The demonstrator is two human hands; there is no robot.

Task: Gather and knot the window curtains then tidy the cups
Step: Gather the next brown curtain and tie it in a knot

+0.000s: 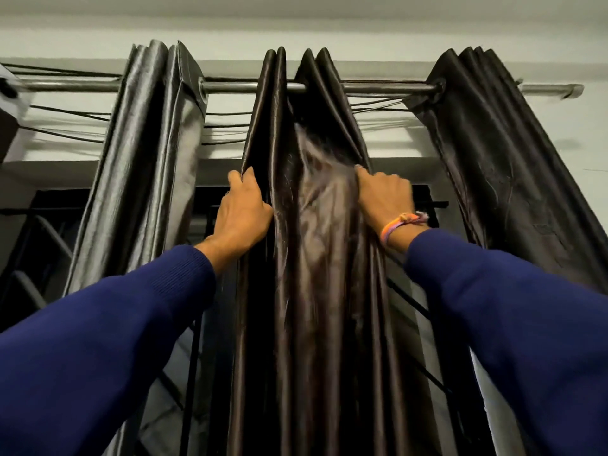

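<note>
While both arms reach up toward the window, the left hand (243,213) has its fingers curled round the left edge fold of the middle curtain (316,258), gripping it just below the rod. Right hand (383,197) is doing the same on the other side, fingers bunched into the shiny dark fabric, so the panel is squeezed into tight vertical pleats between the two hands. That middle curtain hangs from the metal curtain rod (230,87) pretty much dead centre. On either side there's another gathered panel: the left curtain (148,166) looks greyer and glossier, the right curtain (503,179) is dark and slants off toward the edge of the view. Both sleeves (108,324) are dark blue, and there's a pink-orange thread bracelet (399,223) on the right wrist. A few thin black cords (69,112) run along behind the rod against the pale wall (329,37). No cups in view.
</note>
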